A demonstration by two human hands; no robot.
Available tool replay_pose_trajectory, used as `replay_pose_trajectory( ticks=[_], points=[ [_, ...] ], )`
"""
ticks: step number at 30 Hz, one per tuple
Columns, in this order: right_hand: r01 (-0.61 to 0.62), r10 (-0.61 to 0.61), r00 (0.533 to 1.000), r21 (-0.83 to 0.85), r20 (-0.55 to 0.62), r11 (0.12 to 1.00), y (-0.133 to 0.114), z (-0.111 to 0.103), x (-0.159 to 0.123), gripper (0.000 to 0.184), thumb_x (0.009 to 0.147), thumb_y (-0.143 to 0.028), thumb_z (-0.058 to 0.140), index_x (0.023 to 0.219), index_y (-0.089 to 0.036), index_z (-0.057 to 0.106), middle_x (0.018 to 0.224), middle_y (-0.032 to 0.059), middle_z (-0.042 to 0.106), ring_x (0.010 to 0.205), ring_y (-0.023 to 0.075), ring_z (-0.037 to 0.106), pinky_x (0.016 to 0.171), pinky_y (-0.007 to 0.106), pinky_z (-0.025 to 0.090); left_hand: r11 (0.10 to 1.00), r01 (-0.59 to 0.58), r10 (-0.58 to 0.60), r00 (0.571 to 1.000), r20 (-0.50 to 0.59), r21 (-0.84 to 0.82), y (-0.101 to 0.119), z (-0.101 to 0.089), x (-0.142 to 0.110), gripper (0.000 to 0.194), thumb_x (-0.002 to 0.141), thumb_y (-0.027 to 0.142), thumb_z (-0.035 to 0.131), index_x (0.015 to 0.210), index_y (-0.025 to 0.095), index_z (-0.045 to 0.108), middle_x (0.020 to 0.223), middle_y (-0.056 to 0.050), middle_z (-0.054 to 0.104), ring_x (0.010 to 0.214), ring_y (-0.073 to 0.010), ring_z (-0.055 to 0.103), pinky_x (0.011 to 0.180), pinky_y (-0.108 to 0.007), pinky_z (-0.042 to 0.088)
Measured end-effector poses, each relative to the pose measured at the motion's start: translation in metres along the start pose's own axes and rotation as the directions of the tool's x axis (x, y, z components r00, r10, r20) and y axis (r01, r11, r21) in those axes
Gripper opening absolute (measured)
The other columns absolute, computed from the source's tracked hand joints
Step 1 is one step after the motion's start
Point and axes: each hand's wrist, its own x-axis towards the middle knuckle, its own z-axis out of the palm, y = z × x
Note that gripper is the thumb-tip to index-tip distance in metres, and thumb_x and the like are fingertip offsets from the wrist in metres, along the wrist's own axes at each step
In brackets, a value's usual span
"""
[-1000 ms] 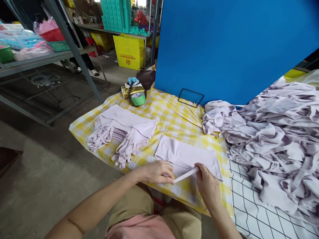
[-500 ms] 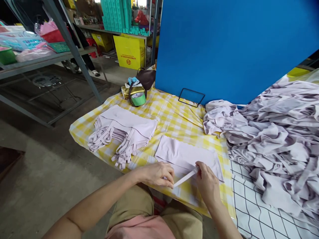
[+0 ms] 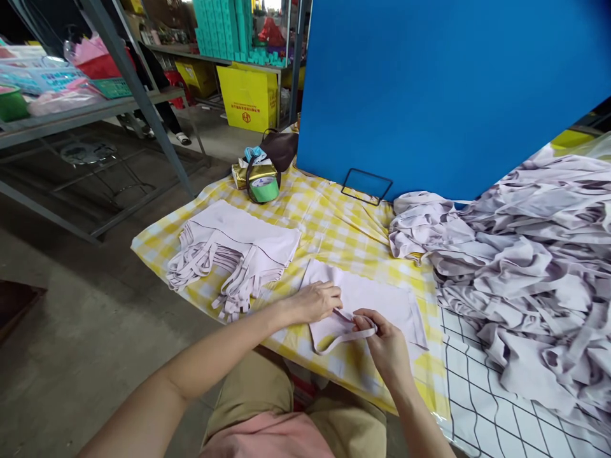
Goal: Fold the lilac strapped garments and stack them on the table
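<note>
A pale lilac camisole top (image 3: pixel 377 294) lies flat on the yellow checked cloth in front of me. One thin strap (image 3: pixel 341 340) loops off its near edge toward my body. My right hand (image 3: pixel 386 343) is closed, pinching this strap between thumb and fingers just over the near edge. On the left part of the top rests my left hand (image 3: pixel 317 302), its fingers closed on the fabric at the near edge; the fingertips are partly hidden. To the left lies a neat stack of matching tops (image 3: pixel 238 232), their straps hanging toward me.
A large heap of lilac garments (image 3: pixel 534 254) fills the right side, over a white grid-patterned cloth (image 3: pixel 470 381). Behind the yellow checked cloth (image 3: pixel 329 210) stands a big blue board (image 3: pixel 429 95). Green tape (image 3: pixel 265 189) and a dark bag (image 3: pixel 280 149) sit at the back left.
My left hand has moved up and onto the top from the near edge. My right hand has shifted slightly left and down, and the strap, stretched straight before, now hangs in a loop.
</note>
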Motion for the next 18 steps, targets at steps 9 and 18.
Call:
replay_pose_trajectory(
  ticks=[9, 18],
  points=[
    [-0.072, 0.072, 0.997, -0.010, -0.029, 0.997, -0.012, 0.009, 0.015, 0.034, 0.066, -0.049, 0.054, 0.074, -0.017, 0.063, 0.055, 0.0001, 0.057, 0.049, 0.0149, 0.049, 0.047, 0.025, 0.040, 0.921, 0.188, -0.200, 0.980, 0.001, -0.340, -0.010, -0.004, 0.009, 0.011, 0.079, 0.022, 0.063, 0.086, 0.014, 0.065, 0.089, -0.003, 0.061, 0.087, -0.0147, 0.054, 0.079, -0.022, 0.039],
    [0.055, -0.058, 0.995, -0.039, -0.077, 0.998, -0.014, 0.024, 0.022, 0.032, 0.073, -0.044, 0.053, 0.077, -0.015, 0.065, 0.064, 0.0035, 0.063, 0.054, 0.0154, 0.053, 0.051, 0.025, 0.041, 0.892, 0.189, -0.203, 0.979, 0.009, -0.411, -0.020, 0.000, 0.011, 0.007, 0.078, 0.022, 0.063, 0.078, 0.015, 0.066, 0.086, -0.001, 0.059, 0.079, -0.0124, 0.054, 0.072, -0.021, 0.039]
  ],
)
